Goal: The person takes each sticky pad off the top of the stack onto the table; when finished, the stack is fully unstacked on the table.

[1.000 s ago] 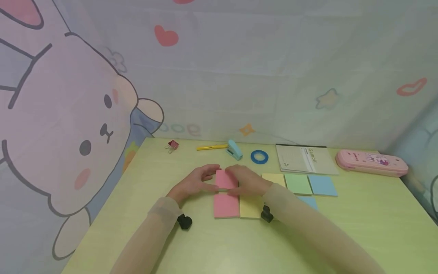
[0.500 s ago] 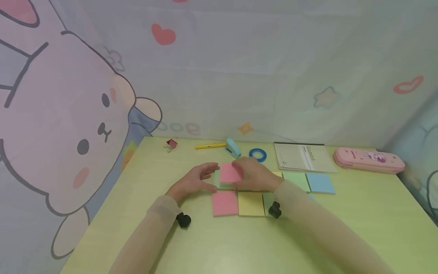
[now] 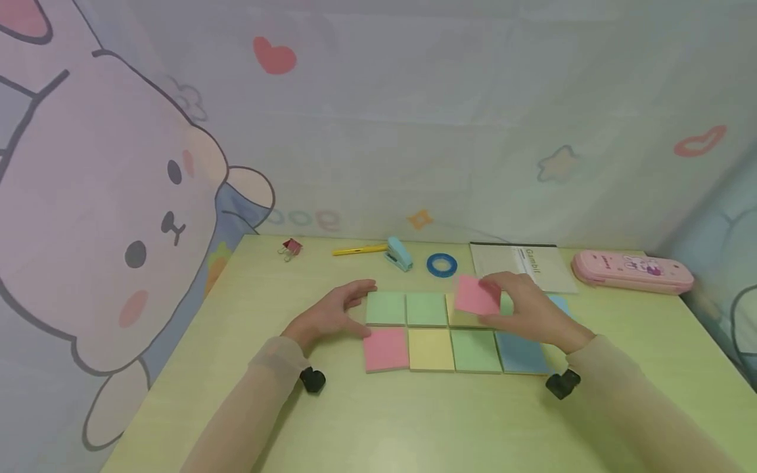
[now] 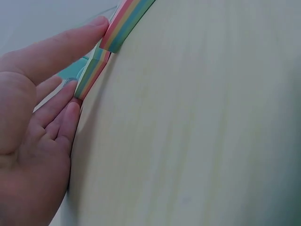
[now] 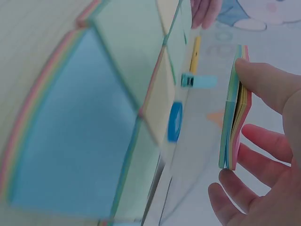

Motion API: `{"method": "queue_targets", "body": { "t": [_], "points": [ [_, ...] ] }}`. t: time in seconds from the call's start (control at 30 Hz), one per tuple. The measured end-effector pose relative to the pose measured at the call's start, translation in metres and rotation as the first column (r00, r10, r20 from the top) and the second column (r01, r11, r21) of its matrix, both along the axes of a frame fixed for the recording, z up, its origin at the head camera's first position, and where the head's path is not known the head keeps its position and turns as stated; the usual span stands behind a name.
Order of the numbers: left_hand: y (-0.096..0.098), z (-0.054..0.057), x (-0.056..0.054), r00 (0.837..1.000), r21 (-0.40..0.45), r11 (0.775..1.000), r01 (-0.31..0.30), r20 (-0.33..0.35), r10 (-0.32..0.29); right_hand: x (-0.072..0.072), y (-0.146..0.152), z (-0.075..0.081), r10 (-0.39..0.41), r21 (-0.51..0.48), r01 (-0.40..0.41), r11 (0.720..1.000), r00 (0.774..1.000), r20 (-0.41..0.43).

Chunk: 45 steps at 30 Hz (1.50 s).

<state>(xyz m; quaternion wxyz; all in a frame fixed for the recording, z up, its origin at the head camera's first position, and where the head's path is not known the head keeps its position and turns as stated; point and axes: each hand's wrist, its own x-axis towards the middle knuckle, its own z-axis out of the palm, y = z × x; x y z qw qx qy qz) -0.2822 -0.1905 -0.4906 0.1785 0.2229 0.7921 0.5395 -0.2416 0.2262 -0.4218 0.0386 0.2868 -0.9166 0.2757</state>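
Observation:
My right hand (image 3: pixel 529 309) pinches a pink-topped sticky note pad (image 3: pixel 475 295) between thumb and fingers, raised over the back row of pads. In the right wrist view its layered coloured edges show, slightly spread apart. My left hand (image 3: pixel 325 318) rests at the left end of the two rows, thumb at the pink pad (image 3: pixel 386 351) and fingers beside a green pad (image 3: pixel 386 309). The front row continues with yellow (image 3: pixel 430 350), green (image 3: pixel 476 351) and blue (image 3: pixel 523 355) pads. Another green pad (image 3: pixel 426 309) lies in the back row; pads farther right are partly hidden by my right hand.
Along the table's back lie a binder clip (image 3: pixel 292 247), a yellow pen (image 3: pixel 357 250), a light blue stapler (image 3: pixel 399 254), a blue tape roll (image 3: pixel 432 266), a notebook (image 3: pixel 505 259) and a pink pencil case (image 3: pixel 633 272). A printed cloth (image 3: pixel 367 131) hangs behind.
My right hand has lifted the pink-topped pad off the left end of the back row and carried it right, uncovering green pads there. My left hand has stayed nearly still.

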Motion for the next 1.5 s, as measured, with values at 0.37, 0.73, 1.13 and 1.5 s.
{"method": "queue_targets", "body": {
  "t": [0.37,0.73,1.13,1.5],
  "points": [
    [0.000,0.002,0.002,1.000,-0.040,0.999,-0.002,-0.015,0.002,0.026,0.059,-0.008,-0.083,0.004,0.083,0.997,0.996,-0.040],
    [0.003,0.002,0.001,0.999,-0.051,0.999,0.003,-0.035,-0.005,0.039,0.095,-0.023,-0.056,0.017,0.058,0.998,0.995,-0.088],
    [-0.009,-0.002,0.005,1.000,-0.007,1.000,0.001,-0.030,-0.001,0.060,0.138,-0.039,-0.033,0.049,0.035,0.998,0.998,-0.046],
    [-0.021,0.004,0.015,0.999,0.022,1.000,0.003,-0.032,-0.002,0.060,0.160,-0.056,-0.028,0.077,0.033,0.996,0.997,-0.073]
  ]
}}
